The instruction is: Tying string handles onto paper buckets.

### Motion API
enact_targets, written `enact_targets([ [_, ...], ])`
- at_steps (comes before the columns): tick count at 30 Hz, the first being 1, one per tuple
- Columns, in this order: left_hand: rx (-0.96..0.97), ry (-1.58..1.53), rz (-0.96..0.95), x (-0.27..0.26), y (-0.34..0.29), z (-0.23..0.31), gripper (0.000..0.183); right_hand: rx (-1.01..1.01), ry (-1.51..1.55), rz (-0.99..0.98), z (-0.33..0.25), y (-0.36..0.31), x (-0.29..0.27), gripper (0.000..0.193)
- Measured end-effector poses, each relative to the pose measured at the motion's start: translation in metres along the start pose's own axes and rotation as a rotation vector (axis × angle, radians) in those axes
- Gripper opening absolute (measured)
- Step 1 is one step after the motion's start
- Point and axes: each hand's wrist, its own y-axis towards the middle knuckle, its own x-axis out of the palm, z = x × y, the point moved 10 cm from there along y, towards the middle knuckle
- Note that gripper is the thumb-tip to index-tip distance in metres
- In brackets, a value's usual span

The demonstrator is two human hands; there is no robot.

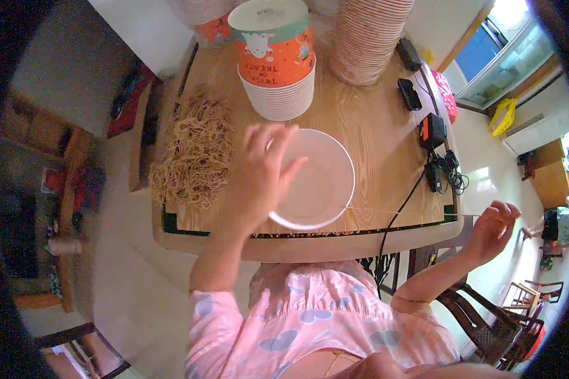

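Note:
A white paper bucket stands on the wooden table near its front edge, with its pale inside facing up. My left hand is over the bucket's left side, thumb and fingers apart, holding nothing that I can see. Whether it touches the rim, I cannot tell. Out past the table's right front corner, my right hand is closed in a pinch on a thin string. That string stretches almost straight from the bucket's lower right wall to my fingers.
A heap of tan twine lies on the left. Behind the bucket rise an upside-down stack of orange and white paper buckets and a tall rim-ridged stack. A black-and-orange device and tangled cables lie along the right edge.

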Motion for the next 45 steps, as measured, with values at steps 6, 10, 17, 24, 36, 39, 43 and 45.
enact_targets([
  [6, -0.058, 0.257, -0.498, 0.068, 0.015, -0.060, 0.031, 0.028, -0.232, 0.030, -0.003, -0.001, -0.010, 0.020],
  [10, -0.402, -0.300, -0.489, 0.065, -0.010, -0.078, 0.029, -0.193, -0.730, 0.076, -0.062, 0.008, -0.015, 0.031],
  [17, -0.395, -0.532, -0.005, 0.054, -0.064, -0.027, 0.054, 0.038, -1.316, 0.034, 0.084, -0.009, 0.008, 0.040],
  [24, -0.576, -0.730, 0.073, 0.074, -0.117, -0.019, 0.061, 0.583, -1.630, -0.918, 0.251, -0.083, 0.024, 0.009],
  [36, -0.712, -0.954, 0.051, 0.090, -0.133, -0.024, 0.059, 0.621, -1.495, -0.490, 0.244, -0.079, -0.004, 0.009],
  [39, -0.738, -0.978, 0.042, 0.091, -0.131, -0.024, 0.059, 0.492, -1.609, -0.610, 0.244, -0.073, 0.007, 0.013],
  [43, -0.700, -1.044, 0.088, 0.092, -0.132, -0.025, 0.059, 0.506, -1.650, -0.767, 0.249, -0.078, 0.009, 0.011],
  [45, -0.709, -1.015, 0.065, 0.095, -0.135, -0.029, 0.059, 0.478, -1.755, -0.806, 0.249, -0.077, 0.012, 0.010],
])
